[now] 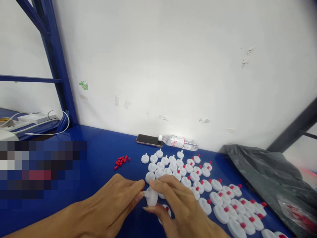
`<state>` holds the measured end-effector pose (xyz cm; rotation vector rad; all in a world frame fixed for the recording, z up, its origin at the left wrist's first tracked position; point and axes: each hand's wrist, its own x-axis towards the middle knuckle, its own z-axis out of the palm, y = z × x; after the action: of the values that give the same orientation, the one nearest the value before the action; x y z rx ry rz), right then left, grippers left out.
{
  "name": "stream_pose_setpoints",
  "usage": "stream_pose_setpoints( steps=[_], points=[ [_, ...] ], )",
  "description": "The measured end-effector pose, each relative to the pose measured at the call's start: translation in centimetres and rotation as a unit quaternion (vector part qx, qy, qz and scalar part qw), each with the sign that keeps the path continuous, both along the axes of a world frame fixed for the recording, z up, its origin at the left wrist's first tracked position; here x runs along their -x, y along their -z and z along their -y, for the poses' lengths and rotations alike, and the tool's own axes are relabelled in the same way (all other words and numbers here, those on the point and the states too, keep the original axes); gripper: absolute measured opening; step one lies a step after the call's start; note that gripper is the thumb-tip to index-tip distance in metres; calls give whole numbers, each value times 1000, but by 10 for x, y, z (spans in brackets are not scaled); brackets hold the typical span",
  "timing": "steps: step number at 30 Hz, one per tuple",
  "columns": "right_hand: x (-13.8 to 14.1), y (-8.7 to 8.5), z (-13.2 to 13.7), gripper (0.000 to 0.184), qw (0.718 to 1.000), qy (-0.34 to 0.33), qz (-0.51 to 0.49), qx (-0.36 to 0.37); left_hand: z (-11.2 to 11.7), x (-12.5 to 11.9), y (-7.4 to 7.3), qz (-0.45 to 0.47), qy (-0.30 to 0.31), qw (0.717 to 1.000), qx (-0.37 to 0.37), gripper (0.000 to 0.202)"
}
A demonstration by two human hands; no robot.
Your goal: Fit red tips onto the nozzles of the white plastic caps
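Between the finger and thumb of my right hand (182, 206) is a small white plastic bottle (152, 197), tilted with its thin spout to the left. My left hand (112, 200) pinches at the spout's tip, where a bit of a red cap (143, 192) shows; the rest is covered by the fingers. Loose red caps (120, 161) lie in a pile beyond my left hand. Several white bottles with bare spouts (153, 167) lie beyond the hands. Many more bottles with red caps on their spouts (221, 214) spread to the right, one partly behind my right hand.
A phone (146, 140) and a clear water bottle (182, 142) lie against the white wall on the blue table (99, 142). At the right is a dark plastic bag (257, 172), with a clear bag of red pieces (296, 216) on it. A blue metal post (58, 66) stands left.
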<state>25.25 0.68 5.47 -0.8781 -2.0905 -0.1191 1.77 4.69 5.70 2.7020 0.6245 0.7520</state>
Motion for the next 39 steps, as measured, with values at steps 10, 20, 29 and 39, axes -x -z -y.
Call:
stream_pose_setpoints(
  steps=[10,20,29,39],
  points=[
    [-62,-50,-35,27,989,143,27,40,-31,-5,-15,29,-158,987,-11,34],
    [-196,-41,-88,26,875,445,52,184,-47,9,-21,36,-260,965,-18,39],
    [-234,-11,-101,11,854,431,81,279,-72,28,-13,-28,-309,950,-28,31],
    [-207,-27,-95,50,882,392,105,238,-77,22,-2,-52,-291,955,-35,21]
  ],
)
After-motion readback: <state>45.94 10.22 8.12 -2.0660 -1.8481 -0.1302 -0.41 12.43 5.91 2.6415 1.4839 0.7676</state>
